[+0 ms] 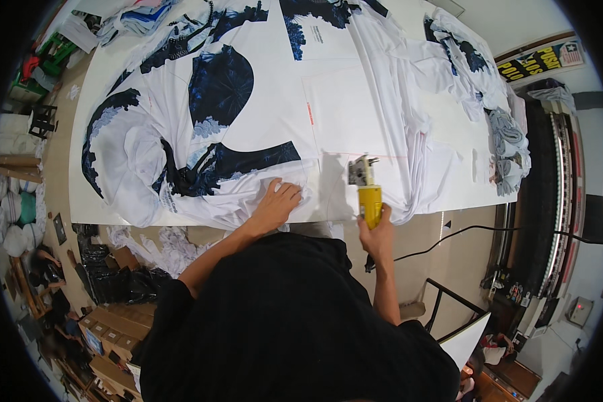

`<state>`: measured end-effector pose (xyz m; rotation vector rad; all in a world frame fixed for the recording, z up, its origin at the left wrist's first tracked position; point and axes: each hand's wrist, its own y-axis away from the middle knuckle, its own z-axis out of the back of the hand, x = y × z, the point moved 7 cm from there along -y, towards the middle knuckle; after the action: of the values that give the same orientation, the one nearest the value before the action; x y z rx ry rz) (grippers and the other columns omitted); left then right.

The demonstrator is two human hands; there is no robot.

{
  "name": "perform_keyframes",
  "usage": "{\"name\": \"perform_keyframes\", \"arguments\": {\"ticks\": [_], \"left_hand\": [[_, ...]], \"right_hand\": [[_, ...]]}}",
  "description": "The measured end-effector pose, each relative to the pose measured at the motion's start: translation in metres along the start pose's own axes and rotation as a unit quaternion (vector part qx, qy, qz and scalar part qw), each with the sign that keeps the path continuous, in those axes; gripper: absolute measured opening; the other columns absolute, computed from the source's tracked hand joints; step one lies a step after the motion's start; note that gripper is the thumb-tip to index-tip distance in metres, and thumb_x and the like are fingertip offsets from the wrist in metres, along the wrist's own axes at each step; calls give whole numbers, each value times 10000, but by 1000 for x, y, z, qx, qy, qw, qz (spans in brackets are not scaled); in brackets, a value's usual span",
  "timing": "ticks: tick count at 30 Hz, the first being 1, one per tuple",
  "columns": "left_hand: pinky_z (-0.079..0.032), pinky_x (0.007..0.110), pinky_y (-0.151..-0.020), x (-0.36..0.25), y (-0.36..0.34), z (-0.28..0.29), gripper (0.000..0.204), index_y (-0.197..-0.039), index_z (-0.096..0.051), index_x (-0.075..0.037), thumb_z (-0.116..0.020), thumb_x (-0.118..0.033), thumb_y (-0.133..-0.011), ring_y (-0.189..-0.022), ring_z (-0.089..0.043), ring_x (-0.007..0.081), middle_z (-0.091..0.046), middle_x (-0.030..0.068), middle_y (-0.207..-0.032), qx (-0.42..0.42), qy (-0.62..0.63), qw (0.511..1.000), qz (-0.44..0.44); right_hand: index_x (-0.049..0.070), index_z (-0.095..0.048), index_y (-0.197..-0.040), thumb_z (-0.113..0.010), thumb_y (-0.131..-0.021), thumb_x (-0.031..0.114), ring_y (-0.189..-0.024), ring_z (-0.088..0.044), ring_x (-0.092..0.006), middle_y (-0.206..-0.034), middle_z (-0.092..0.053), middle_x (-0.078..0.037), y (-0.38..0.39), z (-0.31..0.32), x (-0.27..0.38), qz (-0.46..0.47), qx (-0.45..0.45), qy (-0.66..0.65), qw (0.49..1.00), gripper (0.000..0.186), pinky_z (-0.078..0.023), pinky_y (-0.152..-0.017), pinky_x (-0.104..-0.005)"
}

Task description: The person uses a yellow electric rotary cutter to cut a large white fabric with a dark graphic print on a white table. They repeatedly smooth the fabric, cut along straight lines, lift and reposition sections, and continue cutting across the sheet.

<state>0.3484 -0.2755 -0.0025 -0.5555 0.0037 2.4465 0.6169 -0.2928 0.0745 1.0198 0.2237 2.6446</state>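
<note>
My right hand point(378, 237) is wrapped round the yellow body of a handheld electric fabric cutter point(370, 201) near the table's front edge. The cutter's metal head points away from me, over white fabric. My left hand point(279, 202) lies on the printed fabric point(254, 158), its fingers slightly bent and apart, pressing on the white part just below a dark blue strip. Beyond it is a dark blue rounded panel point(222, 90). Loose white folds point(409, 127) run up the cloth to the right of the cutter.
The large white table point(465, 184) carries the spread cloth. Folded grey pieces point(509, 147) are stacked at its right edge, and more folded cloth point(137, 23) sits far left. A black cord point(476, 229) runs rightward. Black bags point(124, 275) and white scraps point(171, 249) lie on the floor.
</note>
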Motion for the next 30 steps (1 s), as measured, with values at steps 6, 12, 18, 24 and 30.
{"name": "perform_keyframes", "arguments": {"ticks": [6, 12, 18, 24, 30], "left_hand": [[-473, 561, -786, 8, 12, 9, 279, -1091, -554, -11, -523, -283, -1037, -899, -655, 456, -687, 236, -885, 88, 206, 956, 188], [-489, 567, -709, 7, 23, 13, 389, -1072, -531, 0, -574, -380, -1004, -793, -663, 473, -673, 274, -799, 63, 268, 939, 208], [-503, 558, -724, 8, 28, 12, 430, -1064, -566, 1, -631, -410, -953, -817, -664, 479, -675, 296, -827, 77, 294, 929, 210], [-507, 564, -761, 10, 25, 6, 374, -1094, -581, -1, -622, -343, -950, -852, -658, 491, -681, 302, -870, 108, 302, 922, 215], [-495, 555, -789, 15, 27, -6, 340, -1104, -586, -30, -611, -335, -957, -893, -658, 480, -692, 271, -900, 128, 307, 916, 223]], "right_hand": [[-24, -414, -1337, -705, -878, 213, -1014, -634, -536, -1053, -653, -362, 43, -21, 23, 16, 78, 41, 996, 593, -507, -836, -555], [-17, -442, -1251, -692, -874, 175, -1002, -615, -545, -1058, -642, -350, 57, -30, 37, 44, 95, 53, 993, 492, -498, -821, -564], [-18, -438, -1223, -672, -888, 175, -1002, -608, -546, -1063, -626, -354, 53, -39, 46, 26, 102, 53, 993, 452, -490, -823, -564], [-39, -400, -1213, -654, -898, 178, -1014, -596, -547, -1069, -602, -366, 19, -62, 52, 31, 91, 35, 995, 460, -484, -830, -562], [-49, -392, -1199, -663, -880, 165, -950, -608, -573, -1007, -619, -384, -12, -74, 64, 72, 65, 47, 994, 471, -497, -800, -571]]}}
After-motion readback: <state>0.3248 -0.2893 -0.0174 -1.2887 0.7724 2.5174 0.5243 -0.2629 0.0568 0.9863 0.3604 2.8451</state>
